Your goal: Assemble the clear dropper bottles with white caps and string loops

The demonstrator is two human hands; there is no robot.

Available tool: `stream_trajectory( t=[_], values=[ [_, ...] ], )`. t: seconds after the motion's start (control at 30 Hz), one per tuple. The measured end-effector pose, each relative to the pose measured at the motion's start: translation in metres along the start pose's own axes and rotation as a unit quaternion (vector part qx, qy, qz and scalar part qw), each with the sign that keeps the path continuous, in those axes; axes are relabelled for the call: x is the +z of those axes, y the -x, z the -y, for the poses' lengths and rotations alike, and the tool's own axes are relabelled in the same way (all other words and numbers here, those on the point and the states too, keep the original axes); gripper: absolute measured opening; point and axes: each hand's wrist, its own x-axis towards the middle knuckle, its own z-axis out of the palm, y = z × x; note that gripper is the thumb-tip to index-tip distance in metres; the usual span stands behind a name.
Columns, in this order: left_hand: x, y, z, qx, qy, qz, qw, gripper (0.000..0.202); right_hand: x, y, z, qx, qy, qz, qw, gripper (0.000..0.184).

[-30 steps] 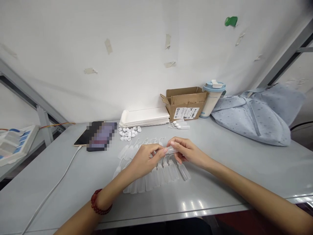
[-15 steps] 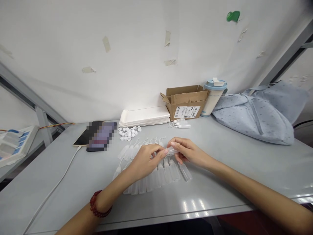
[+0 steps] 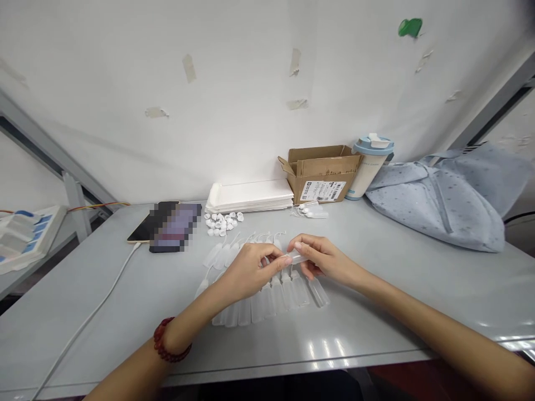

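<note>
Mid-frame I see the left hand point(image 3: 251, 271) and right hand point(image 3: 325, 262) pinching one small clear bottle point(image 3: 296, 257); the cardboard box point(image 3: 326, 166) label point(image 3: 320, 191) above is unreadable.

1. The small bottle point(image 3: 295, 257) is short, narrow and made of clear plastic. It lies roughly level, left to right, just above the worktop point(image 3: 388, 284). The fingertips of the left hand point(image 3: 251, 271) pinch its left end and those of the right hand point(image 3: 324, 262) its right end, hiding much of it.
2. The near row of bottles point(image 3: 271, 298) is of the same translucent plastic. They lie flat, side by side and touching, directly below the held one, with their narrow tips pointing far.
3. The far row of bottles point(image 3: 221, 255) lies flat just far-left of the hands.
</note>
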Motion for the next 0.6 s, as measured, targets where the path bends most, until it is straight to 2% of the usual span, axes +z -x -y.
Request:
stream_trajectory(
  t=[0.3, 0.47, 0.53, 0.6],
  values=[
    [-0.0028, 0.0006, -0.0034, -0.008, 0.018, -0.035, 0.999, 0.032, -0.002, -0.0007, 0.0015, -0.025, 0.02, 0.002, 0.999, 0.036],
    [-0.0027, -0.0002, -0.0034, -0.012, 0.027, -0.034, 0.999, 0.026, 0.0011, 0.0002, 0.0015, -0.052, 0.056, -0.037, 0.996, 0.036],
    [-0.0012, 0.0, -0.0008, 0.009, 0.018, -0.047, 0.999, 0.022, 0.0019, 0.0005, 0.0012, -0.057, 0.079, -0.046, 0.994, 0.037],
    [0.0008, 0.0007, 0.0027, 0.062, -0.021, -0.076, 0.995, 0.018, 0.0014, 0.0002, -0.0001, -0.06, 0.095, -0.049, 0.992, 0.04]
  ],
)
